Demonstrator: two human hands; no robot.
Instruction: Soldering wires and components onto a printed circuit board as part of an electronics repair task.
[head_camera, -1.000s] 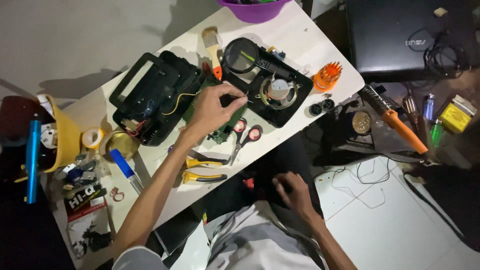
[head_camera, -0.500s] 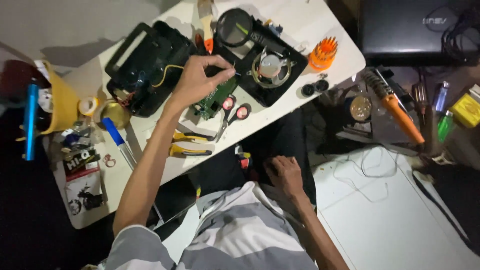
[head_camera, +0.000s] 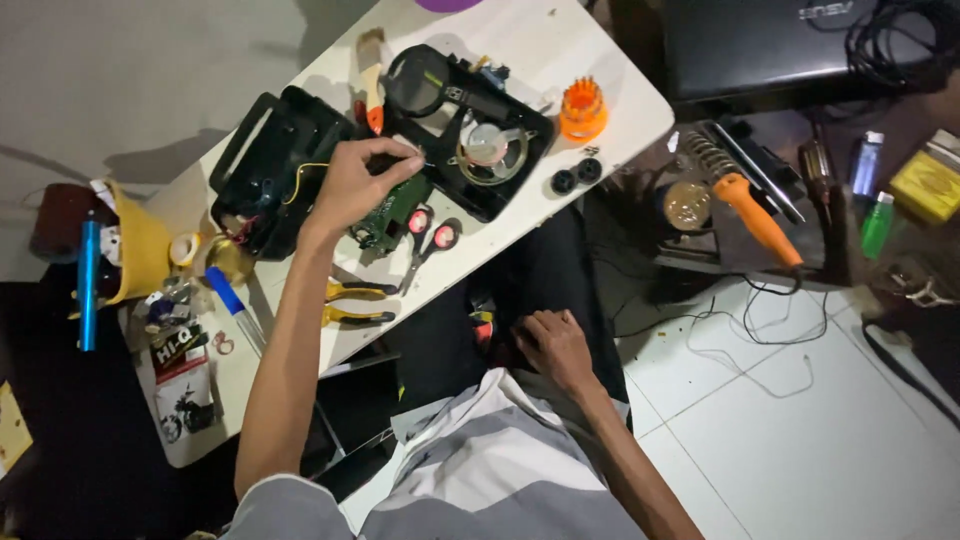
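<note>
- The white rectangular bench (head_camera: 560, 50) carries everything the left hand works over; it stretches out to both sides of that hand's fingers.
- A black plastic casing half with a carrying handle (head_camera: 265, 160) lies open just beside the left hand's fingers, on the side of the wrist.
- The other black casing half, with a round speaker cone (head_camera: 480, 130), lies just past those fingertips, touching the first half.
- The left hand (head_camera: 355, 185) hovers over the seam between the two halves, its fingers (head_camera: 400, 152) pinched together on something too small to make out, possibly a thin wire.
- The right hand (head_camera: 555, 345) rests low on the person's dark lap, well apart from the bench work; its fingers curl loosely, and whether they hold anything cannot be told.
- A green circuit board (head_camera: 395, 215) sits directly under the left hand, partly hidden by the palm.
- Scissors with red-ringed handles (head_camera: 428, 240) lie just beside the board, nearer the person.
- Yellow-handled pliers (head_camera: 355, 303) lie beside the left forearm.
- An orange ribbed plastic knob (head_camera: 583, 108) stands beyond the speaker half, far from both hands.
</note>
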